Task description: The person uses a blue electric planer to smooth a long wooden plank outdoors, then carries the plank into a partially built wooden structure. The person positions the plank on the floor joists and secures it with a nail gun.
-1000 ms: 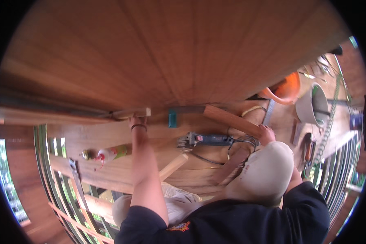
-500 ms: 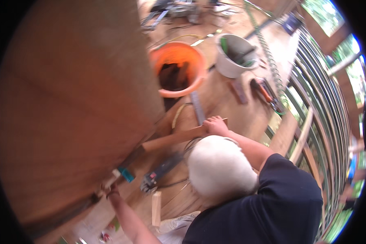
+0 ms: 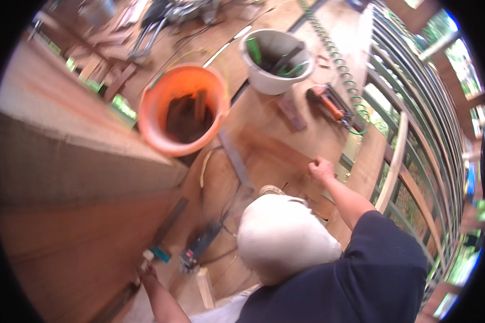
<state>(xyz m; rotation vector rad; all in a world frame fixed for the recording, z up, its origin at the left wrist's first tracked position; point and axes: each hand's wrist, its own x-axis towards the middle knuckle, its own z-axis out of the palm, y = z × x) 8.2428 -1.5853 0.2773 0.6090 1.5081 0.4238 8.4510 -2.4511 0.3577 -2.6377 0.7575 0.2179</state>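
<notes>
Plank (image 3: 283,151): reddish-brown, flat, motion-blurred; out past the knee (image 3: 285,237) on the right. Half a second ago it angled in toward the foot of the panel (image 3: 64,242); now swung away from there.
Right grip (image 3: 321,169): fingers closed round the plank's near end; arm reaches further out than before.
Left grip (image 3: 147,272): at the panel's foot, same spot as before, beside the pale block (image 3: 147,255). Blurred; can't tell if it's clamped on it.
View: turned; the panel's thick, greyish upper edge now shows, plus more of the floor (image 3: 320,145).
Orange bucket (image 3: 145,116): round, plastic-looking, mouth up; dark brown pieces inside, one wood strip standing up.
White bucket (image 3: 269,84): round, beyond the orange one; green items and a dark bar inside.
Grinder (image 3: 205,240): dark body, metal head, lying between panel and knee.
Teal piece (image 3: 160,254): small, right beside the pale block.
Offcut (image 3: 205,288): pale, squared wood, near the grinder head.
Hose (image 3: 334,54): green, coiled, runs to the orange-black tool (image 3: 331,106).
</notes>
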